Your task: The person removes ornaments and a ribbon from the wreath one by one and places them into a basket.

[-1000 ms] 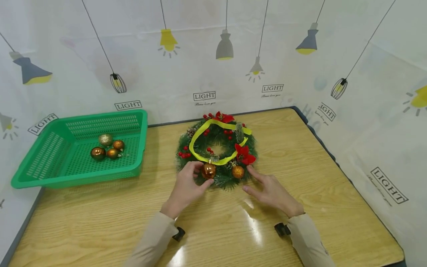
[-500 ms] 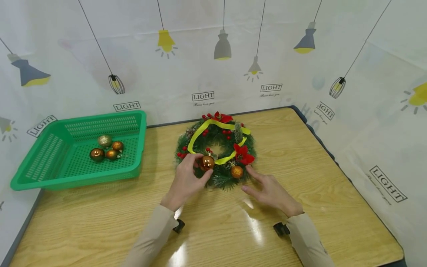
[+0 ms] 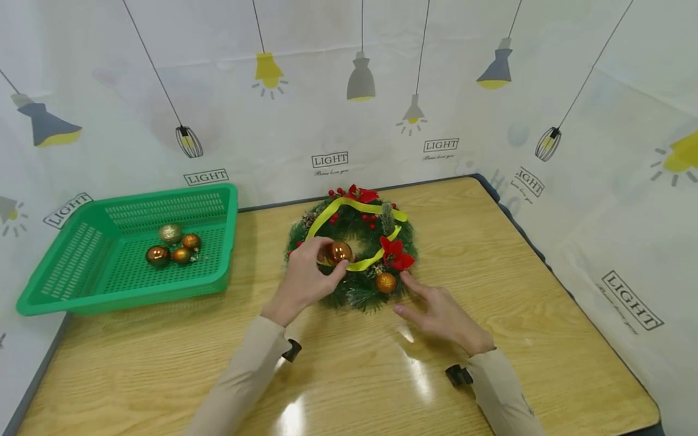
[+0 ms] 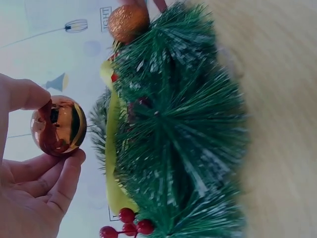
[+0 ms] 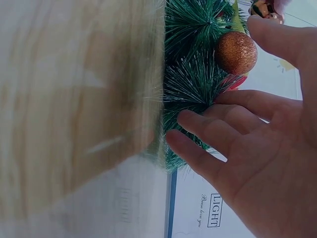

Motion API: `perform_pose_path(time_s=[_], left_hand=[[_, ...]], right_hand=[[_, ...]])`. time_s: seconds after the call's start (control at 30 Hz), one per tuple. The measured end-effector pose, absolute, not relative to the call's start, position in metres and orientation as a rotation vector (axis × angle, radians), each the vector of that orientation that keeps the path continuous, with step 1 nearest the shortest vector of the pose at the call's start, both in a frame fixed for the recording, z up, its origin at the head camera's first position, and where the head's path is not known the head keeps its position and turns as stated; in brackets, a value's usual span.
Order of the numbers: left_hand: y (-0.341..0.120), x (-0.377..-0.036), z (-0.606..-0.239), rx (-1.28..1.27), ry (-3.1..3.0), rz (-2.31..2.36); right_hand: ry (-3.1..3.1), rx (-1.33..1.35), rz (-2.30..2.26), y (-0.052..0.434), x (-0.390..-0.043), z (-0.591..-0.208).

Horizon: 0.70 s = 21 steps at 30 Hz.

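Note:
A green wreath (image 3: 360, 297) lies on the table, trimmed with red berries, red flowers and a loop of yellow ribbon (image 3: 327, 212). My left hand (image 3: 305, 275) pinches a shiny copper bauble (image 4: 59, 126) between thumb and fingers. In the left wrist view the bauble is raised apart from the needles. My right hand (image 3: 444, 315) is at the wreath's right front side, its fingers (image 5: 193, 153) extended and touching the needles. A glittery orange bauble (image 3: 386, 283) sits on the wreath close to that hand, beside a red flower (image 3: 397, 254).
At the left, a green plastic basket (image 3: 147, 298) holds several gold and copper baubles (image 3: 170, 234). The wooden table (image 3: 163, 363) meets a white backdrop (image 3: 218, 91) printed with lamps behind the wreath.
My left hand has lifted the copper bauble up from the wreath's front, toward its centre in the head view. My right hand has stayed nearly still.

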State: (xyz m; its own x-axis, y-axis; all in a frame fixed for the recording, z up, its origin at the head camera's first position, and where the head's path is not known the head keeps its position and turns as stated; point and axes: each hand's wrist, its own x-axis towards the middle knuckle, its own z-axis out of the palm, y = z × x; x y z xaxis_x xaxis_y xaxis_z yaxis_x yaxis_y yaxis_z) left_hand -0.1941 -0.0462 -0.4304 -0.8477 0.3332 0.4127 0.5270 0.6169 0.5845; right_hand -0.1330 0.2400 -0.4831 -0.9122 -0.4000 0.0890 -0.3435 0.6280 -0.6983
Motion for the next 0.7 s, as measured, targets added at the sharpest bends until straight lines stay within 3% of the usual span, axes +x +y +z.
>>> perform_pose_path(time_s=[0.7], left_hand=[[-0.077, -0.203, -0.424, -0.497, -2.655, -1.187]], right_hand=[[2.785, -0.593, -1.114, 0.239, -0.132, -0.481]])
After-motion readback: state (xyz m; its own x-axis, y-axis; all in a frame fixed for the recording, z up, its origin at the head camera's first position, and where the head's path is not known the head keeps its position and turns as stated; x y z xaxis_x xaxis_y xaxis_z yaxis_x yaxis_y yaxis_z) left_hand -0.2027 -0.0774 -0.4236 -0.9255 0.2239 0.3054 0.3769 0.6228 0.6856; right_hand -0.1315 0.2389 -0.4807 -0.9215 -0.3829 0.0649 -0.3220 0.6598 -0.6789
